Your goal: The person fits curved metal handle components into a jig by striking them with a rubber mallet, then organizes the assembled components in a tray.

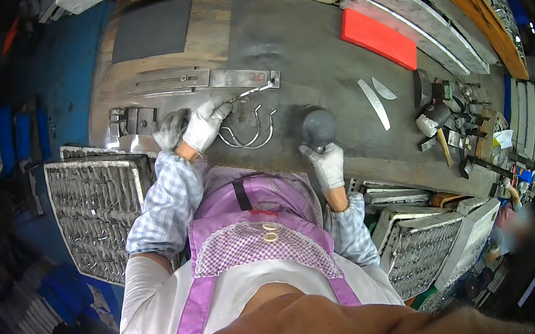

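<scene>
My left hand point(205, 128), in a white glove, pinches a thin shiny metal rod point(247, 94). The rod's far end rests at the right end of a flat metal bar fixture point(231, 79). White-gloved too, my right hand point(327, 165) is wrapped round the handle of a mallet, its dark round head point(319, 127) over the bench just beyond the fingers. Between my hands lie a few curved metal hooks point(256, 138). Beside my left wrist is a crumpled grey thing point(171, 129), perhaps a glove; I cannot tell.
A metal block clamp point(137, 121) sits at the bench's left. On the right lie a red slab point(378, 39), two pale blade-shaped pieces point(376, 103) and a heap of tools point(453, 116). Trays of metal parts stand below left point(98, 216) and below right point(422, 248).
</scene>
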`<state>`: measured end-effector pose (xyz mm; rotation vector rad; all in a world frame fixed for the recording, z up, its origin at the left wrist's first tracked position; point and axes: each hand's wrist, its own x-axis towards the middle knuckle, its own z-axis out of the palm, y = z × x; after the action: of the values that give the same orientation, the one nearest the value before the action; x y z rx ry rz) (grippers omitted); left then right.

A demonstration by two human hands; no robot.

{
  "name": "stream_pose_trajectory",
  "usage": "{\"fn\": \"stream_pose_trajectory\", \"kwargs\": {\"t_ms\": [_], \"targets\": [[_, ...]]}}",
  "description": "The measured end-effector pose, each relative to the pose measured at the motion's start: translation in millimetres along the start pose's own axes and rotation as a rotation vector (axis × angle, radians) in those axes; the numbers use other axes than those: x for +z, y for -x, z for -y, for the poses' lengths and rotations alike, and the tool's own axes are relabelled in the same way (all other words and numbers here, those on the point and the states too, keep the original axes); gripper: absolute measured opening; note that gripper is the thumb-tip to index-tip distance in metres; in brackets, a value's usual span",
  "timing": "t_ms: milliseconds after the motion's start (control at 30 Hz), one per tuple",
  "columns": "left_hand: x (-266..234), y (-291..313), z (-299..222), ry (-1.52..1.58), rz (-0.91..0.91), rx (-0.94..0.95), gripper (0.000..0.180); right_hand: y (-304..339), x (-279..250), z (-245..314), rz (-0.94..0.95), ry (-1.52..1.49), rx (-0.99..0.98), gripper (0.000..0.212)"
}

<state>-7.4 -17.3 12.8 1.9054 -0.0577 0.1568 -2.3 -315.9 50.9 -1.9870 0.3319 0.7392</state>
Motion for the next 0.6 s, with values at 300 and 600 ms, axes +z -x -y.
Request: {"fn": "stream_pose_trajectory", "kwargs": {"t_ms": [300,600], "targets": [[-10.7,12.7,12.7,0.251,0.083,-0.159,0.025,-4.5,21.9,30.6,-0.098,0.325,-0.793,0.034],[3.3,-17.0,0.6,-0.916,0.274,0.12,0.021,-16.1,8.3,-53.8,-0.234,0.357,-0.144,0.023]]}}
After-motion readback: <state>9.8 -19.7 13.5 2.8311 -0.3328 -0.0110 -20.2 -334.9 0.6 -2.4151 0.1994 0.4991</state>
